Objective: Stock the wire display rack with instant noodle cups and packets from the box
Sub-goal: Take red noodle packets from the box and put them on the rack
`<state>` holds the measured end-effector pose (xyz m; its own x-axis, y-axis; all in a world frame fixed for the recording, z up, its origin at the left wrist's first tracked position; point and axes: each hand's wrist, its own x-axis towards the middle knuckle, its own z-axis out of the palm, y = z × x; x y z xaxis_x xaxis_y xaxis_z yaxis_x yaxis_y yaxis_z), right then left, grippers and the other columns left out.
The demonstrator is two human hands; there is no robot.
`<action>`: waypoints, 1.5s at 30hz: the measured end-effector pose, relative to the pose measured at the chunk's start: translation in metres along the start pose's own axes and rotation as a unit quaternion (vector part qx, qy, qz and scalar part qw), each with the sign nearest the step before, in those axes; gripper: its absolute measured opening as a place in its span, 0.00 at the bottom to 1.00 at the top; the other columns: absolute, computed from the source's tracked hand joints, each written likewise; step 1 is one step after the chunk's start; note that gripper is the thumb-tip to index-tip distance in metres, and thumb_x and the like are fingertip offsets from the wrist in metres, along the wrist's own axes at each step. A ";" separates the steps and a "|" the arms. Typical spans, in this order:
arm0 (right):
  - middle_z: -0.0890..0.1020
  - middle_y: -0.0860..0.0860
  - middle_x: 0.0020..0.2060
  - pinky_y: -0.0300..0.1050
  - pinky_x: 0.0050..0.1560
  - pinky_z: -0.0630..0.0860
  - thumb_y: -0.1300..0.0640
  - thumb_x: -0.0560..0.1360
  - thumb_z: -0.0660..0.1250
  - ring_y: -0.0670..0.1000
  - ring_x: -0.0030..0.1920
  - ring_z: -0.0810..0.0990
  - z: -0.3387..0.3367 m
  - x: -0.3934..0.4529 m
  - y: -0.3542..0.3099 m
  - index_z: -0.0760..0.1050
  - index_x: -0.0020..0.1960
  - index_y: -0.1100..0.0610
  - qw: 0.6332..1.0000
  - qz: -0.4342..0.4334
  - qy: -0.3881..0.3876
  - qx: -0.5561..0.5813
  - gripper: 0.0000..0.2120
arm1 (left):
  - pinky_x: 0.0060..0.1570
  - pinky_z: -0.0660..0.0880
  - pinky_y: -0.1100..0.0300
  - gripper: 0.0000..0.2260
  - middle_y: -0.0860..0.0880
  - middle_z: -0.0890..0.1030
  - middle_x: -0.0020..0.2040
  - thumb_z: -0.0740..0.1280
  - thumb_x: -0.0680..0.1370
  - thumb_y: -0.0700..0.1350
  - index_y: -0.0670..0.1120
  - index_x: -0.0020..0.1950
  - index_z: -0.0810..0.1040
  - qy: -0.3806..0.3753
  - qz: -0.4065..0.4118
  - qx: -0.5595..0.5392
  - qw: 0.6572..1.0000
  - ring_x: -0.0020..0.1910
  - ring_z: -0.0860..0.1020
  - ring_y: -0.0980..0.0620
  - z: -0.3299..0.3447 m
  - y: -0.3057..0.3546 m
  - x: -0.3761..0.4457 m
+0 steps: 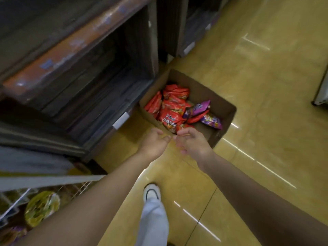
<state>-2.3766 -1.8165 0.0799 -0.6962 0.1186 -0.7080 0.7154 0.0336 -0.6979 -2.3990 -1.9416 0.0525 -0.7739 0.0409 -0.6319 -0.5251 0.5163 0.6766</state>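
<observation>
Both forearms fill the near edge of the view, and between them a grey trouser leg and a white shoe point(151, 191) stand on the yellow floor point(266, 86). At the near left, the wire display rack point(53, 180) shows a round noodle cup point(41, 207) already in it. Further in, the left hand point(153, 143) reaches forward with loosely curled fingers, holding nothing. Just beside it, the right hand point(192, 143) is equally relaxed and empty, almost touching the left above the near corner of the cardboard box point(225, 110). Red packets point(171, 110) lie heaped on the box's left side, purple packets point(204, 112) toward its right. The step looks like a reach for more stock: best to spread the fingers wide, come down over the red heap, gather several flat packets together by their sides, avoid crushing them, and lift clear of the box wall.
</observation>
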 end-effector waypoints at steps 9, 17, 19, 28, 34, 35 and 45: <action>0.80 0.53 0.53 0.44 0.50 0.77 0.61 0.77 0.64 0.51 0.54 0.78 -0.059 0.105 -0.024 0.74 0.56 0.58 0.995 0.070 0.063 -0.017 0.08 | 0.59 0.74 0.47 0.09 0.45 0.78 0.54 0.64 0.78 0.47 0.47 0.57 0.70 -0.078 -0.027 0.018 0.996 0.55 0.77 0.46 0.032 0.041 0.104; 0.78 0.51 0.46 0.35 0.38 0.77 0.59 0.76 0.66 0.43 0.40 0.75 -0.081 0.161 -0.020 0.73 0.56 0.58 0.991 0.120 0.031 0.042 0.09 | 0.60 0.74 0.47 0.07 0.45 0.77 0.56 0.64 0.78 0.48 0.48 0.54 0.71 -0.099 -0.081 0.069 0.989 0.56 0.77 0.46 0.062 0.058 0.164; 0.78 0.51 0.46 0.43 0.49 0.78 0.60 0.76 0.66 0.45 0.41 0.75 -0.092 0.178 -0.018 0.75 0.53 0.57 0.991 0.121 0.031 0.035 0.05 | 0.59 0.74 0.48 0.07 0.45 0.77 0.56 0.64 0.79 0.47 0.47 0.54 0.71 -0.102 -0.093 0.090 0.986 0.56 0.77 0.45 0.071 0.060 0.179; 0.77 0.48 0.38 0.49 0.46 0.77 0.63 0.77 0.64 0.47 0.39 0.75 -0.138 0.263 0.006 0.75 0.47 0.58 0.989 0.140 0.009 0.037 0.03 | 0.57 0.74 0.51 0.05 0.43 0.77 0.51 0.63 0.79 0.45 0.44 0.51 0.74 -0.100 -0.116 0.168 0.974 0.54 0.77 0.44 0.124 0.051 0.259; 0.81 0.53 0.52 0.53 0.54 0.77 0.61 0.78 0.62 0.54 0.50 0.80 -0.118 0.339 0.073 0.74 0.40 0.49 0.989 0.144 0.008 -0.032 0.11 | 0.50 0.69 0.59 0.15 0.43 0.76 0.58 0.62 0.80 0.48 0.43 0.64 0.70 -0.130 -0.103 0.257 0.952 0.56 0.75 0.45 0.153 -0.006 0.318; 0.81 0.54 0.53 0.52 0.52 0.77 0.62 0.78 0.62 0.53 0.50 0.80 -0.111 0.355 0.086 0.74 0.40 0.47 0.988 0.148 0.004 -0.039 0.12 | 0.51 0.69 0.58 0.15 0.43 0.75 0.60 0.62 0.80 0.49 0.43 0.64 0.69 -0.133 -0.097 0.281 0.946 0.58 0.74 0.44 0.157 -0.019 0.331; 0.62 0.54 0.72 0.50 0.70 0.65 0.57 0.78 0.62 0.56 0.69 0.67 -0.088 0.435 0.149 0.61 0.74 0.54 0.987 0.140 -0.025 -0.071 0.25 | 0.68 0.59 0.58 0.18 0.40 0.60 0.71 0.55 0.81 0.41 0.43 0.71 0.67 -0.253 -0.058 0.417 0.871 0.70 0.62 0.41 0.198 -0.071 0.400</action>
<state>-2.5679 -1.6725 -0.3222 -0.4691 0.0932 -0.8782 0.8790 0.1461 -0.4540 -2.6012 -1.7928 -0.3226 -0.3668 0.2111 -0.9060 0.0140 0.9751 0.2215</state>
